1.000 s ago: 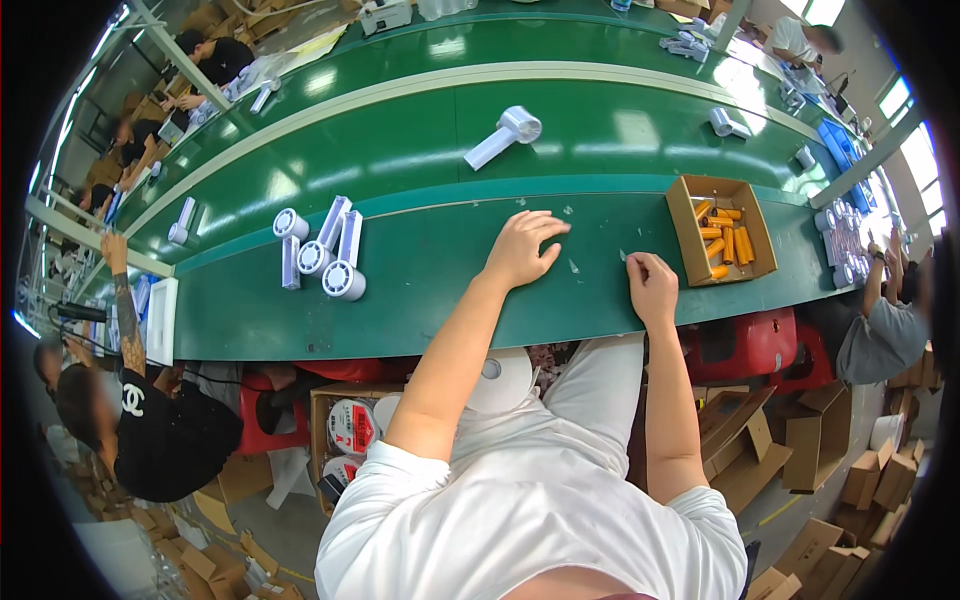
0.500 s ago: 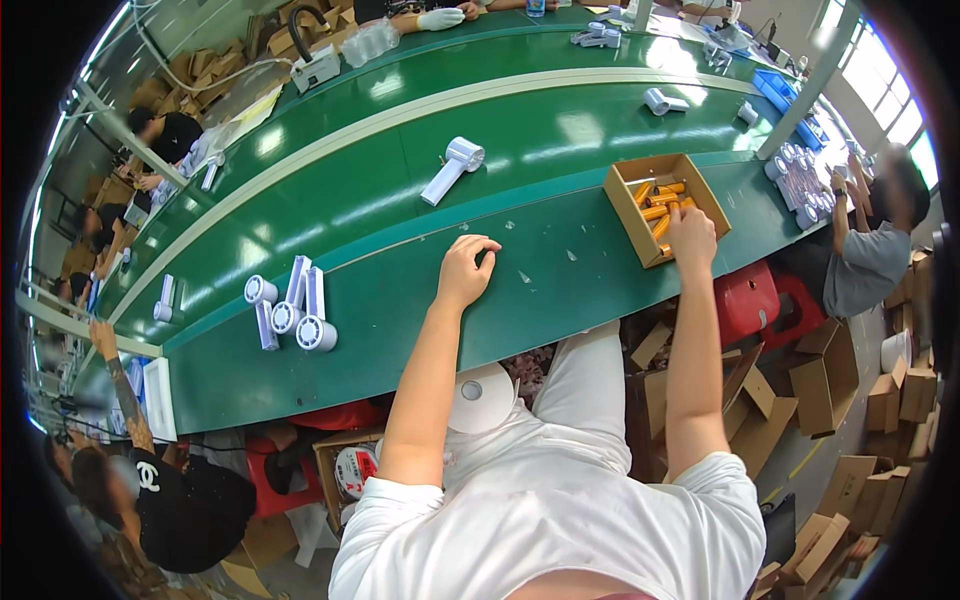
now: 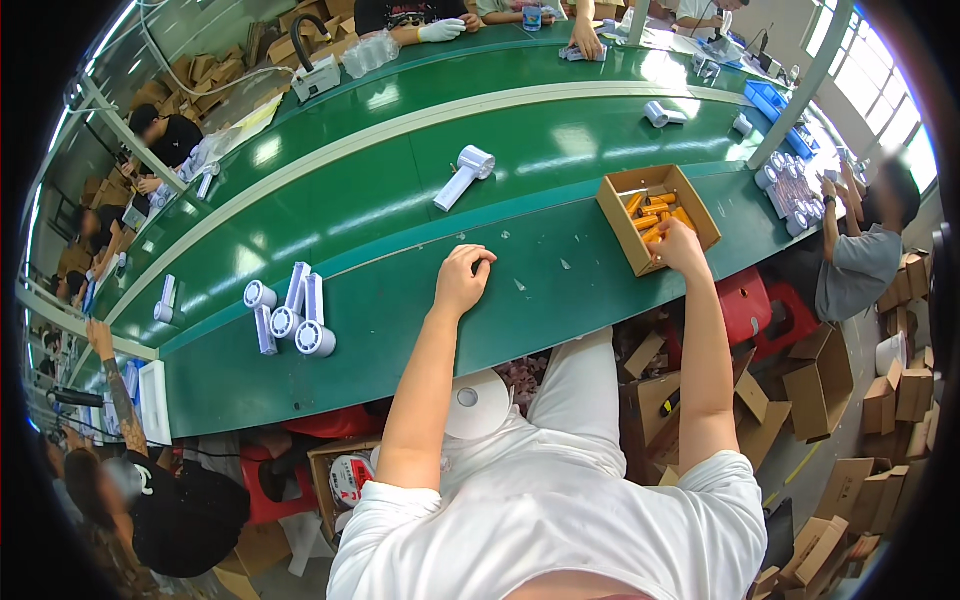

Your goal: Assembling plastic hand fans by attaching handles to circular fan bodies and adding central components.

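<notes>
Right hand [image 3: 680, 245] reaching into cardboard box [image 3: 658, 216] of orange cylinders [image 3: 652, 216] on green table [image 3: 420, 330]; grip unclear. Left hand [image 3: 462, 280] loosely curled, empty. Advisable: lift one cylinder cleanly, box kept steady.

A long green conveyor line [image 3: 400, 190] runs across the room from lower left to upper right, with a pale stripe along its length. Ceiling lights shine back from the green surface in bright patches. On the right side, large windows [image 3: 880, 90] let in strong daylight. A grey post [image 3: 800, 80] stands near the right end of the line. Below the near edge of the line, red plastic stools [image 3: 745, 305] stand on the floor. Many brown cardboard boxes [image 3: 830, 375] lie on the floor at the right, and more are stacked at the upper left [image 3: 215, 70]. Other workers sit along both sides of the line.
</notes>
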A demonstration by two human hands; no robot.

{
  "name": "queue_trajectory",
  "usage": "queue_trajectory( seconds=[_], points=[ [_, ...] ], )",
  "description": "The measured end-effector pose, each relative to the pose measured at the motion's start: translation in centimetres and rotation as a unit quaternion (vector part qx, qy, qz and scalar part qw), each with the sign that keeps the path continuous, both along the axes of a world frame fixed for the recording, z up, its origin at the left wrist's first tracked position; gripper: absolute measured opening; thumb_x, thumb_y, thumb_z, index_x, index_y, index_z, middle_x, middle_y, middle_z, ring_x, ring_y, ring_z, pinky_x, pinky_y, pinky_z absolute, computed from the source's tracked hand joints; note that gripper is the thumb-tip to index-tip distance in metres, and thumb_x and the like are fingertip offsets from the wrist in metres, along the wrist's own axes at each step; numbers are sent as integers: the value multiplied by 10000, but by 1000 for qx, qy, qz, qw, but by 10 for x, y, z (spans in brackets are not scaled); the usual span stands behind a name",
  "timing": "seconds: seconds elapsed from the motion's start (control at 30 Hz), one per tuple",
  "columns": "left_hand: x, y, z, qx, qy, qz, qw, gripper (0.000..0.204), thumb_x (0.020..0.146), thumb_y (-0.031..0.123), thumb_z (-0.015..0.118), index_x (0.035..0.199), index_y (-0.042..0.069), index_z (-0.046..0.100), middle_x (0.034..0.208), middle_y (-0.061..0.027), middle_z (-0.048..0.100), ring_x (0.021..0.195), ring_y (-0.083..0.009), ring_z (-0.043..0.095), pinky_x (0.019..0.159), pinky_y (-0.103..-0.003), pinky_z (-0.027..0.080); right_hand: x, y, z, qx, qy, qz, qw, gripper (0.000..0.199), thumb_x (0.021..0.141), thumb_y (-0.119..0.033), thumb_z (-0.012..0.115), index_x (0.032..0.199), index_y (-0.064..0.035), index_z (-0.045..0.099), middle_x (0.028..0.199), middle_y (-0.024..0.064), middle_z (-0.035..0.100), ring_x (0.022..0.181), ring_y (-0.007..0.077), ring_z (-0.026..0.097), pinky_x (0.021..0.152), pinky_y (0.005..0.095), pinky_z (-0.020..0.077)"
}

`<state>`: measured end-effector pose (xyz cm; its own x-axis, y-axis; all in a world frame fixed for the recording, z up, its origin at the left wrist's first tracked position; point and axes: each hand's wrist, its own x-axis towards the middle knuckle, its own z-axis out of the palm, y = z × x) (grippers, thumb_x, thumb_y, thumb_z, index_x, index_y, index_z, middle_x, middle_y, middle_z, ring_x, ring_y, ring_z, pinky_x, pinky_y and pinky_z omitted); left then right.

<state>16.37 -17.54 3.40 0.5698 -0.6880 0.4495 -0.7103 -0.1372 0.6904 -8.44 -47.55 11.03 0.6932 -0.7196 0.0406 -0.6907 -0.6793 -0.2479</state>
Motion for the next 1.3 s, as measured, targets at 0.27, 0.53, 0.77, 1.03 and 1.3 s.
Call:
queue_trajectory(
  seconds=[0.27,0.53,0.77,1.03,1.3],
  points=[
    [-2,-1,0,-1,-4,-3,1000,96,825,88,612,832,47,698,945,-108,697,1006,-271,631,884,-376,501,-14,10,-17,147,-559,-145,803,355,841,-119,689,1136,61,609,929,109,656,712,128,640,644,249,523],
    [3,4,1,-43,-23,12,999,97,825,67,582,846,59,676,836,-81,681,858,-283,632,797,-395,500,27,100,-24,393,-606,-17,691,231,944,-196,650,975,33,636,781,47,612,614,99,593,540,219,481],
    [-12,52,39,-84,-193,249,945,255,789,118,652,1043,103,635,1055,-116,614,1082,-320,535,946,-446,399,41,133,-78,176,-461,35,869,142,883,-119,707,873,15,661,806,41,548,613,108,506,541,237,424],
    [11,210,20,130,-77,617,772,451,749,314,790,1116,137,597,1135,-99,546,1089,-328,508,897,-522,389,45,143,-64,126,-423,26,897,169,884,-147,699,857,14,653,810,78,568,645,166,515,579,289,422],
    [-24,154,42,32,-8,207,978,495,727,116,779,1177,74,579,1160,-139,579,1146,-319,557,944,-383,469,45,148,-62,58,-423,43,903,157,872,-157,706,874,-7,661,829,127,582,683,273,590,610,346,476]
  ],
)
